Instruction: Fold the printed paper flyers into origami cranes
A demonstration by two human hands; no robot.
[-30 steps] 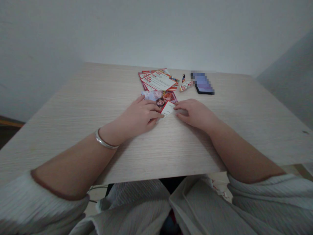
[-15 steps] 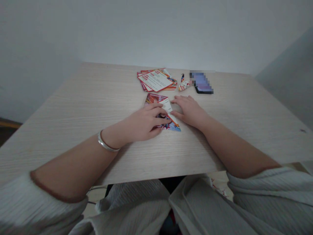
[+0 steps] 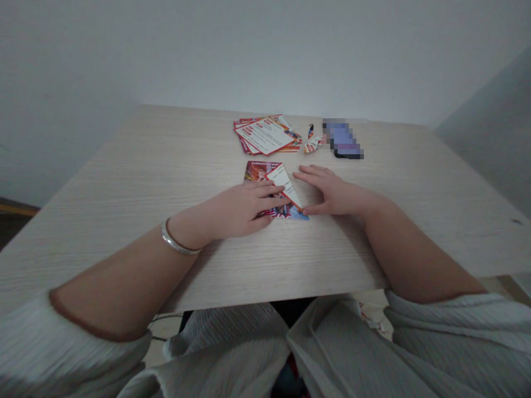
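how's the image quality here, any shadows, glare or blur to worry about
Head view: dim, fairly even light, with soft shadows on the tabletop along the right forearm; head view: a small bright glint on the silver bracelet; head view: the phone is coarsely pixelated, and the small print on the folded card is too fine to read.

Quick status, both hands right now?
Left hand: open, fingers spread over the folded card, not gripping it.
Right hand: open, at the card's right edge, holding nothing.
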